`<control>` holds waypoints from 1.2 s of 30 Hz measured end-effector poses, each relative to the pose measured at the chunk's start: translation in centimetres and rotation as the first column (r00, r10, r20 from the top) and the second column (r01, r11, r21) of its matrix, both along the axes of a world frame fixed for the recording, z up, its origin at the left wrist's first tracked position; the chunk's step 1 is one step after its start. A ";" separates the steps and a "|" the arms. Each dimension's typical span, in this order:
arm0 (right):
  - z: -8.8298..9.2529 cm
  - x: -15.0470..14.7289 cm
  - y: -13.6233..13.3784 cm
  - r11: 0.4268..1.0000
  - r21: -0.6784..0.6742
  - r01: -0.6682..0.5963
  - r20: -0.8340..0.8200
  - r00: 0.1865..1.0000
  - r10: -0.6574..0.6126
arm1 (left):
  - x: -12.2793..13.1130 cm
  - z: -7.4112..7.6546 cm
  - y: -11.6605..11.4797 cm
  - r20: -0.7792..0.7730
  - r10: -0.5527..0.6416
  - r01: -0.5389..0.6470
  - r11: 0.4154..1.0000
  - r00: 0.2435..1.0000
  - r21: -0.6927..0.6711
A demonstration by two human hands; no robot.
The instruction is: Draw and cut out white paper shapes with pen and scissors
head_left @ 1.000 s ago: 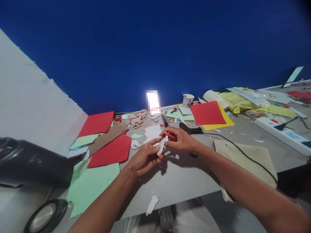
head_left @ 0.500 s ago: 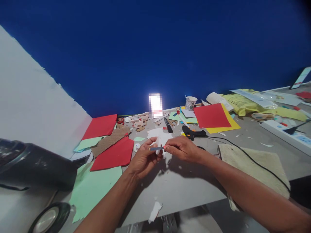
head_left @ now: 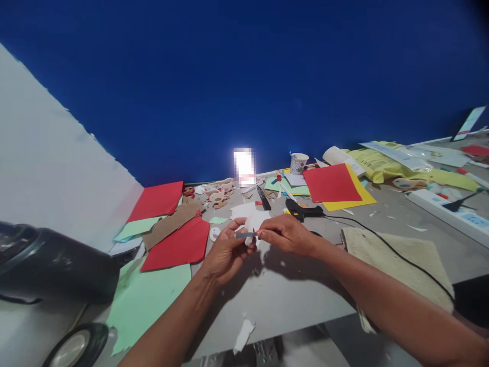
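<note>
My left hand is closed on a small white piece, thin like paper, which stands up between the thumb and the curled fingers. A slim grey tool with a reddish end lies across the front of this piece, its left tip by my left thumb. My right hand pinches the tool's reddish end between thumb and forefinger. Its exact kind cannot be made out. White torn paper lies on the table just behind both hands.
A black glue gun with a cable lies beyond my right hand, near a black pen-like cutter. Red sheets, corrugated cardboard and green paper lie at left. A beige cloth and a power strip are at right.
Both hands keep nearly the same place and hold. The white piece in my left hand looks slightly turned, showing a broader face. The view has shifted a little.
</note>
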State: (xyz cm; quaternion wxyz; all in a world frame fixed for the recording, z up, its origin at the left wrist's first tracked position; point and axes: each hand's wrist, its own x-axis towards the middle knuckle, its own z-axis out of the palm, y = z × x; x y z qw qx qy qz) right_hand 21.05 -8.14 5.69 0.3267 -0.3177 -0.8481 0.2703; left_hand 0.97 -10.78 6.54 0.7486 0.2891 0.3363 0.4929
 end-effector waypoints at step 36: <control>0.0 1.5 2.0 0.998 -0.041 0.036 0.015 0.999 -0.036 | -0.2 0.1 -0.3 0.068 -0.059 0.059 0.998 0.996 0.009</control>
